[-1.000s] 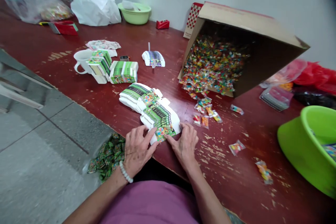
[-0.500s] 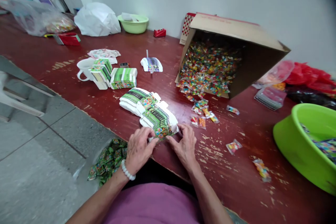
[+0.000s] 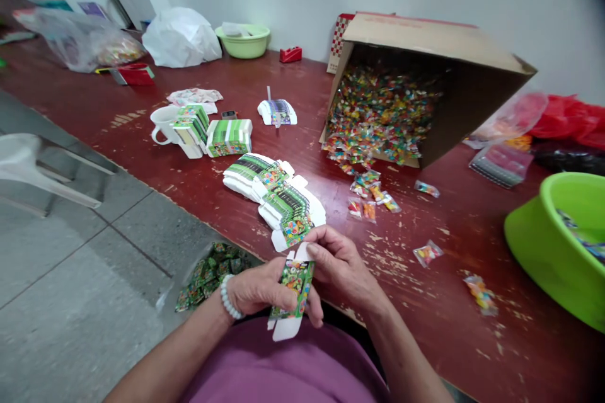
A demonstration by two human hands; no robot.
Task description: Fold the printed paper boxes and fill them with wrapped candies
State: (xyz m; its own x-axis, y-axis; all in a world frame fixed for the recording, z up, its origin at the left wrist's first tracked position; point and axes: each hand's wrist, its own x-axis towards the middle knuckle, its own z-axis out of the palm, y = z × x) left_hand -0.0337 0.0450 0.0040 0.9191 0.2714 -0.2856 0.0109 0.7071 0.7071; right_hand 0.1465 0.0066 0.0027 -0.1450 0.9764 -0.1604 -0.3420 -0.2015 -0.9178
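Observation:
A small green printed candy box [image 3: 297,280] with its white end flaps sticking out is held in front of my body, over the table's near edge. My left hand [image 3: 265,289] is closed around its body, thumb across the printed face. At the upper end, my right hand [image 3: 338,258] pinches a white flap between thumb and fingers. Just beyond lies a fanned pile of flat green cartons [image 3: 288,208], overlapping a second stack of them [image 3: 250,176]. Small clear packets of coloured candy [image 3: 368,209] lie to the right of the pile.
A tipped cardboard box [image 3: 439,31] spills candy packets onto the red table [image 3: 416,302]. A green basin [image 3: 543,239] stands at right. Further left are a white mug [image 3: 163,132] and bundled cartons [image 3: 229,136]. A bag of green packets [image 3: 212,277] sits below the edge.
Both hands have drawn one carton off the near end of the pile and toward my body. It now shows its printed face and open flaps. The view has shifted slightly.

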